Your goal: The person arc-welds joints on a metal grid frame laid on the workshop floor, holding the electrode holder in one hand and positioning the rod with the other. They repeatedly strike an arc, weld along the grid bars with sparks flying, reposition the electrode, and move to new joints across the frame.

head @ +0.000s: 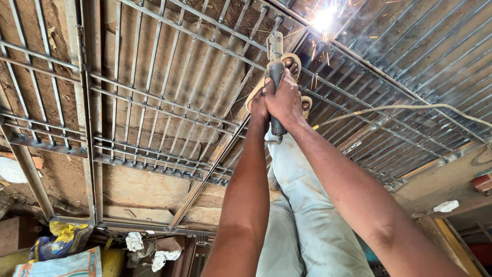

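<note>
The person is welding a metal grille (pixel 169 118) that lies flat on the ground, and a bright arc (pixel 324 19) with sparks burns at a bar near its far edge; many bars and crosspieces look already joined, though how many joints are left cannot be told. Both the left hand (pixel 260 106) and the right hand (pixel 283 100) are closed tight around the dark handle of the electrode holder (pixel 275 77), one against the other, which points toward the arc, with a pale cable (pixel 405 107) trailing to the right across the bars.
</note>
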Tool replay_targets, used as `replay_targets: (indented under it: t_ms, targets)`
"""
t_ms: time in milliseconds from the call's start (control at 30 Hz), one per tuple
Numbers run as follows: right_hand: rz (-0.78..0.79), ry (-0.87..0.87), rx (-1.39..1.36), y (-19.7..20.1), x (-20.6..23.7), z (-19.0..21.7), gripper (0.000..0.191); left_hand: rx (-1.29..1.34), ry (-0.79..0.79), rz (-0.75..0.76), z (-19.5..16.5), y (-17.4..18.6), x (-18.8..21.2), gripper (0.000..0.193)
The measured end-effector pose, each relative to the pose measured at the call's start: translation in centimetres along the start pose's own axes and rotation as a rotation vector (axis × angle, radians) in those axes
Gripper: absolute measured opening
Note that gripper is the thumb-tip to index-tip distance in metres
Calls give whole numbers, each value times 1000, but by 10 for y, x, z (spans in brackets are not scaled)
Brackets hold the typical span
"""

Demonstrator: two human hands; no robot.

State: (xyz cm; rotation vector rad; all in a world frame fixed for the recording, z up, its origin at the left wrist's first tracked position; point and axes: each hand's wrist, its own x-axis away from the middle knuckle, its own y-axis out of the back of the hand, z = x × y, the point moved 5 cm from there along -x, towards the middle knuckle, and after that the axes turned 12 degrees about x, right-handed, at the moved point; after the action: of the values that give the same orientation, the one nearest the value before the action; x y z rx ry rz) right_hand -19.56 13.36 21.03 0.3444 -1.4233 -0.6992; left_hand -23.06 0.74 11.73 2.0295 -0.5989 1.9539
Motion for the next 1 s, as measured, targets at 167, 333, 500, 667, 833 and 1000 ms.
replay_targets:
  t_ms: [167,333,500,667,833,1000]
  targets:
    - [-54,73,-11,6,0,6,67,-105,-11,-29,-5,2,-1,48]
    - [-5,11,-31,8,0,9,64,-113,6,-30,-12,2,3,43]
    - [39,-17,-54,8,-3,9,68,-235,30,-91,-20,1,7,44]
    - [6,-8,-37,7,-5,10,67,-203,37,-76,-20,0,6,44]
    - [38,-26,-55,7,-4,11,64,-194,29,-38,-19,3,2,45]
    - [7,13,-75,13,-7,15,57,-219,11,-39,-23,1,-2,44]
